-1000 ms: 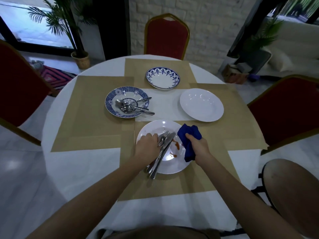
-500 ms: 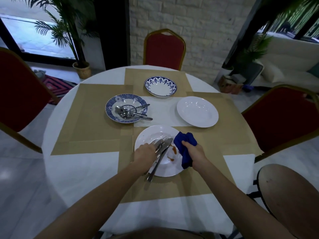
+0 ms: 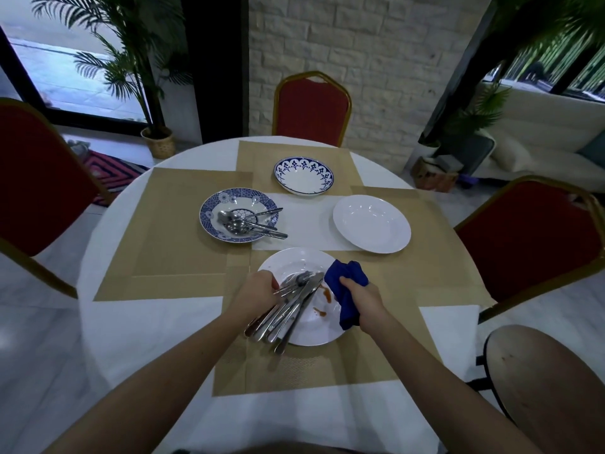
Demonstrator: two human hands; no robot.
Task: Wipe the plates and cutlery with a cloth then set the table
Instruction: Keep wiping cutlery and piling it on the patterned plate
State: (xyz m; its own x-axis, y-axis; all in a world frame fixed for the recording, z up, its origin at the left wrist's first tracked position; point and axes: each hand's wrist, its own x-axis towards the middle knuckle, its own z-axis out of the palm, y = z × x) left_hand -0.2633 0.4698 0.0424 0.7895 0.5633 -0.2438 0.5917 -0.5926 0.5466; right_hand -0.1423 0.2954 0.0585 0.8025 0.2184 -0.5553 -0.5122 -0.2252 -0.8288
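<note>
Cutlery (image 3: 294, 303), a bundle of forks, a knife and other steel pieces, is lying slantwise across the nearest white plate (image 3: 314, 329) at lower centre of the frame, handles sticking out past its lower-left rim. The left hand (image 3: 257, 291) is curling its fingers over the bundle and gripping it at the plate's left edge. The right hand (image 3: 363, 298) is clutching a bunched blue cloth (image 3: 348, 276) in a closed fist over the plate's right rim. Reddish-brown smears (image 3: 327, 294) are showing on the plate between bundle and cloth.

Up and to the left, a blue patterned plate (image 3: 208, 213) is holding several spoons (image 3: 239, 226). A second white plate (image 3: 371, 224) is sitting to the right of centre, and a blue-rimmed bowl (image 3: 302, 178) is sitting above centre. All are resting on tan placemats (image 3: 183, 231) over a round white-clothed table (image 3: 147, 339). Red chairs are standing at top centre (image 3: 311, 109), left (image 3: 36, 178) and right (image 3: 530, 237), and a potted palm (image 3: 131, 60) is standing at upper left
</note>
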